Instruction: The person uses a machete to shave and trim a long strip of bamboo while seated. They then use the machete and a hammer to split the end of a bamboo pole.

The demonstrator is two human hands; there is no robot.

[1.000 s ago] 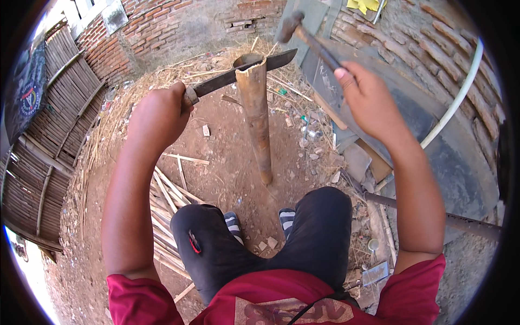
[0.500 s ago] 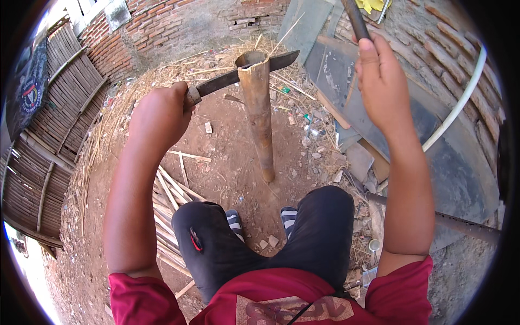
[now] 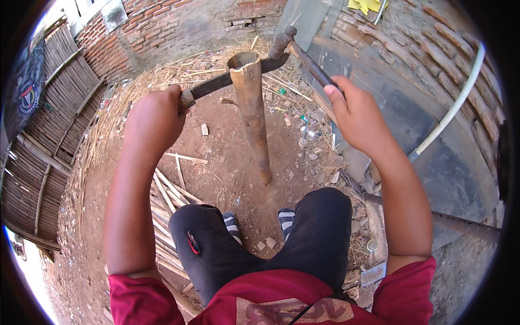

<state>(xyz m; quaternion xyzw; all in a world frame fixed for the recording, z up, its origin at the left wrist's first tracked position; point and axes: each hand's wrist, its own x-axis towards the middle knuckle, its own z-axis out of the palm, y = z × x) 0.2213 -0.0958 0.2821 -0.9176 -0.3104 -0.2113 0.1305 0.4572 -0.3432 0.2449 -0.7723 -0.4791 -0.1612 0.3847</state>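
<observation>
A thick piece of bamboo (image 3: 251,116) stands upright on the dirt in front of my knees, its hollow top rim ragged. The machete's dark blade (image 3: 212,85) runs through the upper end of the bamboo, and its tip sticks out on the right side. My left hand (image 3: 154,115) is closed around the machete's handle. My right hand (image 3: 358,112) grips a hammer (image 3: 313,66) by its handle. The hammer's head is at the protruding tip of the blade and appears to touch it.
Split bamboo strips (image 3: 166,203) lie by my left knee. Dark sheets (image 3: 422,124) lean along the right wall, with a pale pipe (image 3: 452,116) across them. A bamboo-slat panel (image 3: 57,95) stands at the left, a brick wall (image 3: 200,24) at the back.
My right hand has swung the hammer down and to the left, bringing its head into view at the blade's tip. The bamboo and machete have shifted slightly left.
</observation>
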